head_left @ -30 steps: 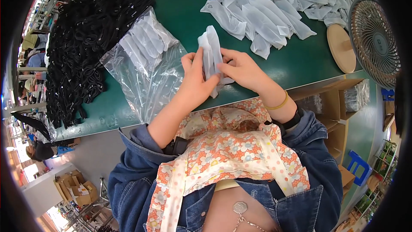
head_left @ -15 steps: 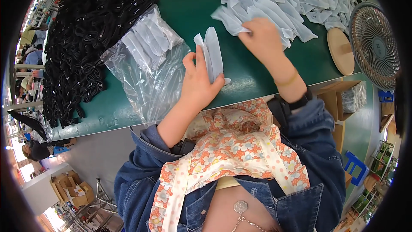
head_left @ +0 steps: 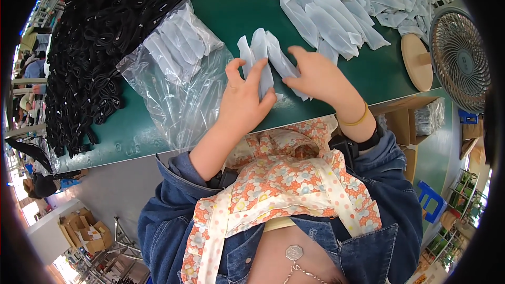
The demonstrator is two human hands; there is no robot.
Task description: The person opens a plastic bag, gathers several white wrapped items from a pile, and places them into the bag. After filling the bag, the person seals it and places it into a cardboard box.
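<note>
Three pale packets (head_left: 259, 43) lie side by side near twelve o'clock; the left hand (head_left: 243, 97) spreads over two, pressing or gripping, I can't tell, and here's the right hand (head_left: 318, 76), fingers wide about the third. Light, even pressure should suit that thin wrapping, edges kept level. On the green surface (head_left: 226, 0): clear bag (head_left: 179, 110) at ten, black cords (head_left: 100, 47) beyond, pale pile (head_left: 334, 23) at one, fan (head_left: 457, 47) at two. In the room, cartons (head_left: 87, 231) at eight.
</note>
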